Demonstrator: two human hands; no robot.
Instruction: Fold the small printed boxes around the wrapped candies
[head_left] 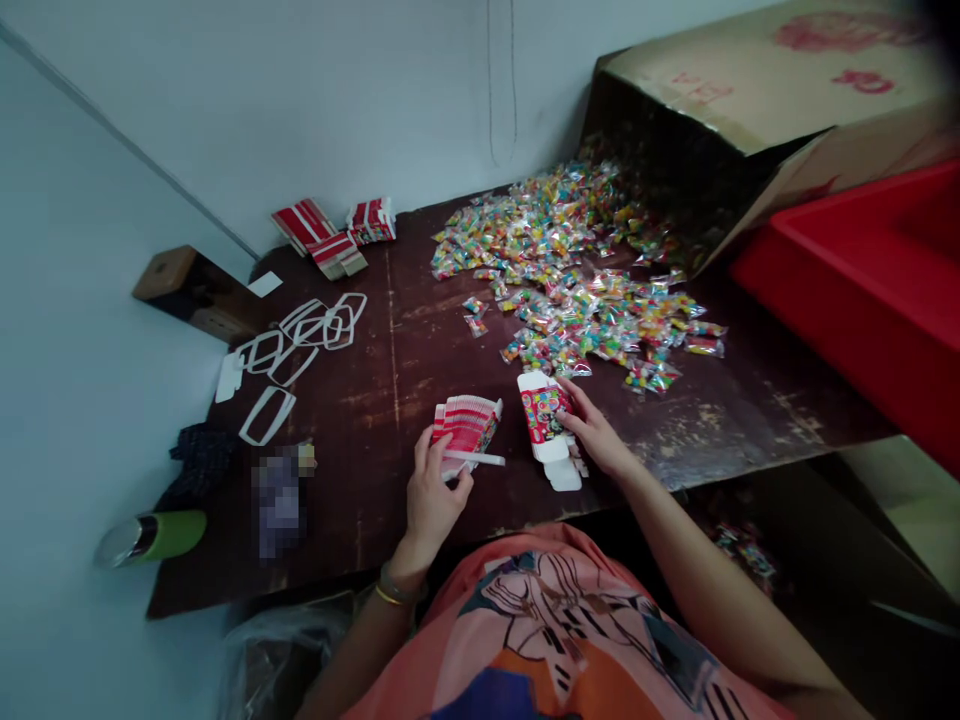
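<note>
My left hand [439, 492] grips a fanned stack of flat red and white printed cartons [466, 425]; a white band [476, 458] crosses its near end. On the right, my right hand [592, 430] has its thumb and fingers on the edge of a colourful red candy carton [545, 412], whose white flaps stick out at both ends. The carton lies at the table's front part, a little apart from the stack. Beyond it spreads a large heap of small clear packets of coloured candy [555, 250].
A cardboard box [750, 90] lies on its side behind the packets, beside a red bin [862, 270]. Bundles of folded cartons [319, 238], loose white bands [268, 415], a wooden block [199, 285] and a green bottle [172, 535] are at the left of the brown table [352, 425].
</note>
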